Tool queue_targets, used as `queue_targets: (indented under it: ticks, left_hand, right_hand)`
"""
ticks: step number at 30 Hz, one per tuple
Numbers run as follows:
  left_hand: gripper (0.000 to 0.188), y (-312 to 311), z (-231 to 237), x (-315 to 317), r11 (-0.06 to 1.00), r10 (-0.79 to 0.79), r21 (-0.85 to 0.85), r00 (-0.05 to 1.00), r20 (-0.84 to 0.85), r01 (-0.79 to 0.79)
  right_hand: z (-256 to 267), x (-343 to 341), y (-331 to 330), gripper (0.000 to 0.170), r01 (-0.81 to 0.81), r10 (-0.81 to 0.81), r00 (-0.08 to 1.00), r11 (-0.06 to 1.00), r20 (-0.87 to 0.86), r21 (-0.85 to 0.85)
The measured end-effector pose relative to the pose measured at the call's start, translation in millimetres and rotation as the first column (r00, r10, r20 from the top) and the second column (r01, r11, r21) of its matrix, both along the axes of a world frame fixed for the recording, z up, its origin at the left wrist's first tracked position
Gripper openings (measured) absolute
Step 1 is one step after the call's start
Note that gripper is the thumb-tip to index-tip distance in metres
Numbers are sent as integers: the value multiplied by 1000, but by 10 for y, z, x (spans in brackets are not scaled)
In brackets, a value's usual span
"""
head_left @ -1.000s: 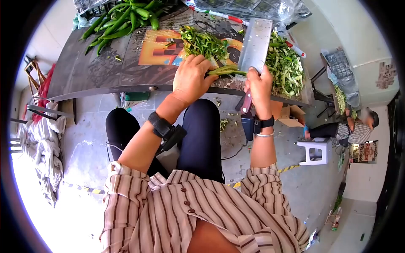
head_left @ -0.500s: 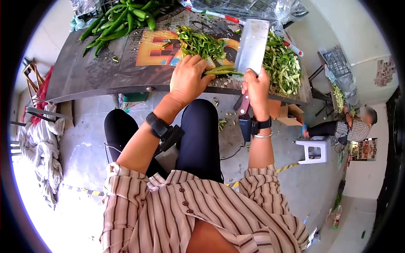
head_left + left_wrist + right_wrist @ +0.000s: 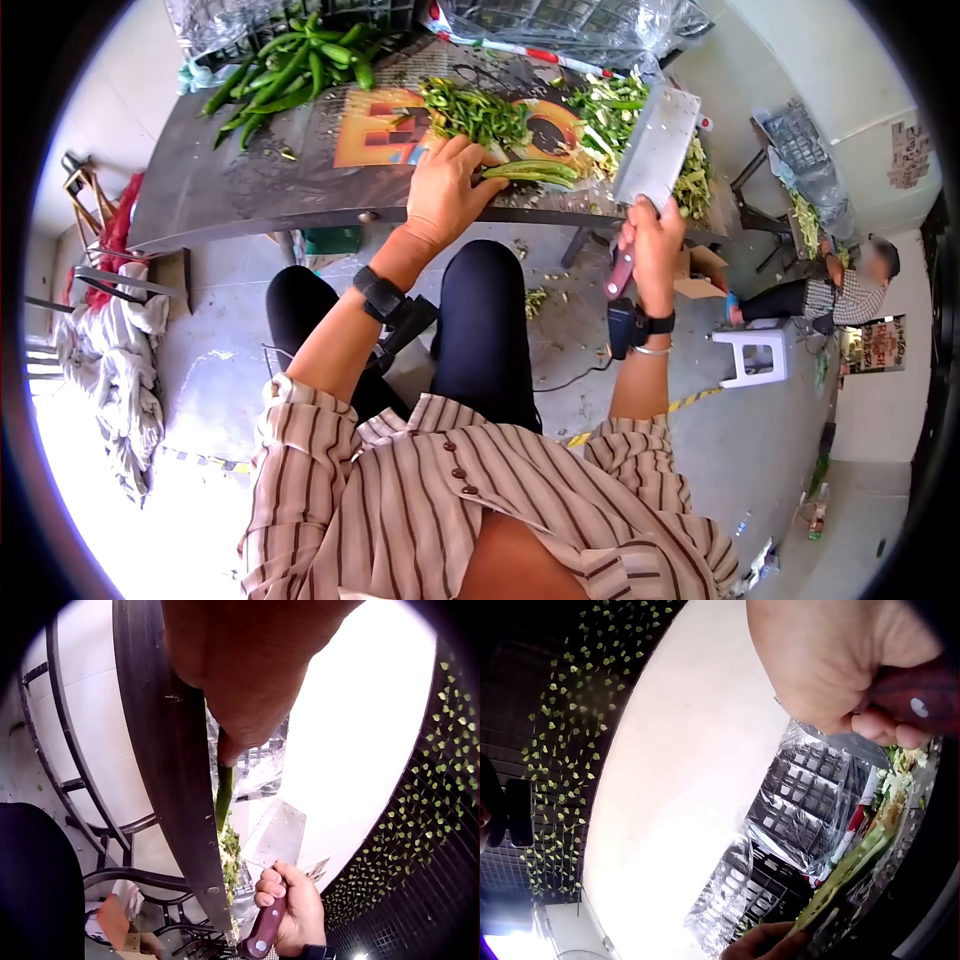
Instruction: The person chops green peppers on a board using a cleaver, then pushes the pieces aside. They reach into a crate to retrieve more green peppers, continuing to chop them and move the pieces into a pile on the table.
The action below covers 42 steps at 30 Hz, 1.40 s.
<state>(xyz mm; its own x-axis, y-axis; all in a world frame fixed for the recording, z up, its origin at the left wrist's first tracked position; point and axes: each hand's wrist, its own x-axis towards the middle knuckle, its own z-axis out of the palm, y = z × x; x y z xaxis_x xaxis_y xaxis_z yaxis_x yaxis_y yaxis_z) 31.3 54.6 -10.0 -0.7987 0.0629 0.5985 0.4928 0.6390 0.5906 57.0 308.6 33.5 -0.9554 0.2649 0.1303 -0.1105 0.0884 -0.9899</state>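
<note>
In the head view my left hand (image 3: 447, 190) holds the end of some green pepper pieces (image 3: 540, 172) flat at the table's front edge, thumb and fingers around them. My right hand (image 3: 655, 245) grips the dark red handle of a cleaver (image 3: 657, 145), its blade tilted over the right end of the table, apart from the held pieces. Cut strips (image 3: 475, 112) lie just beyond my left hand; a larger chopped pile (image 3: 612, 115) lies partly behind the blade. The right wrist view shows the pepper's cut side (image 3: 847, 874) at my left fingertips.
Whole green peppers (image 3: 290, 75) are heaped at the table's (image 3: 220, 190) back left. Plastic-wrapped crates (image 3: 560, 20) stand along the back. A white stool (image 3: 752, 357), a cardboard box (image 3: 700, 273) and a seated person (image 3: 845, 295) are to the right.
The cleaver and my right hand have moved right, away from the pepper pieces, uncovering their right end. My left hand keeps its hold on them.
</note>
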Motion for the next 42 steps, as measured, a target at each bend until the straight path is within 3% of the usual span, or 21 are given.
queue_targets:
  ticks: [1,3,5,9,12,15,18,28,33,35,39,42]
  left_hand:
    - [21,-35,14,10,1000,11,-15,1000,-9,-11]
    - [22,-96,91,46,993,13,115,996,-84,-3]
    - [24,-177,210,106,995,30,98,997,-64,-24]
    - [22,-468,448,191,993,99,80,971,-219,-83]
    - [21,-681,635,304,956,60,295,986,-156,-12]
    - [21,-804,701,372,961,136,252,988,-78,-113]
    - [22,-755,652,357,967,130,232,988,-81,-109]
    - [21,-67,620,25,995,23,101,977,-213,-1]
    - [19,-43,243,10,999,31,-27,997,-77,-33]
    - [20,-56,129,14,999,47,-4,999,3,-47]
    - [22,-94,152,49,997,62,-38,998,-9,-63]
    - [22,-121,181,86,995,83,-50,997,10,-82]
  right_hand:
    - [4,40,12,13,19,-19,1000,1000,4,1]
    - [-6,79,59,13,9,-9,1000,1000,-8,12]
    - [-12,114,79,14,-8,8,1000,1000,-2,-20]
    - [3,141,-12,14,-13,15,999,999,47,-49]
    - [-7,131,-123,14,-44,45,999,998,27,-43]
    - [-36,116,-264,13,-114,118,992,989,40,-92]
    - [12,131,-429,9,-235,246,969,948,28,-213]
    - [112,227,-232,10,-88,92,996,963,1,-253]
    - [36,320,-12,10,-15,28,999,958,43,-287]
    - [-20,329,54,10,-51,80,993,955,88,-292]
    - [-28,410,-4,11,-109,168,976,927,137,-358]
    - [-47,454,-65,15,-248,343,920,885,191,-393]
